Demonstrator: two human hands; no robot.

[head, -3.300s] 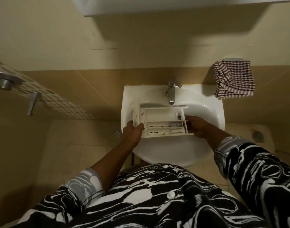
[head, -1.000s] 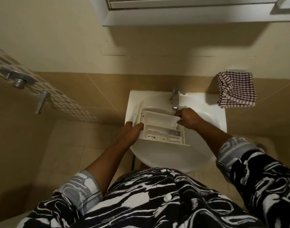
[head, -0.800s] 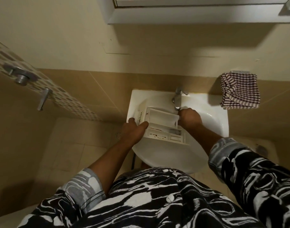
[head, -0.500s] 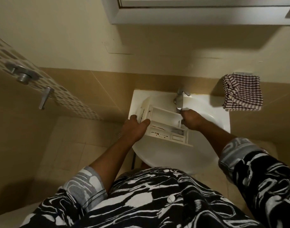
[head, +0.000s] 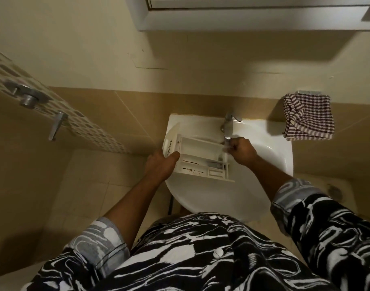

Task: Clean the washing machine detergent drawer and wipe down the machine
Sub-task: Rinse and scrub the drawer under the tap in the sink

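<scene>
The white detergent drawer (head: 198,150) lies across the white sink (head: 270,143), compartments facing up, front panel to the left. My left hand (head: 161,166) grips that front panel, thumb over its edge. My right hand (head: 241,151) has its fingers curled round the drawer's far right corner, right under the spout of the chrome tap (head: 228,124). A glint of water shows at the fingers. The washing machine is not in view.
A striped cloth (head: 308,117) hangs on the wall right of the sink. A cabinet (head: 242,17) juts out above. Shower fittings (head: 28,97) and a lever (head: 57,124) are on the tiled wall at left. A floor drain (head: 334,191) lies at right.
My right hand went from the drawer's near right end up to its far right corner under the tap. The drawer turned slightly, its left end tipping up. My left hand kept its grip.
</scene>
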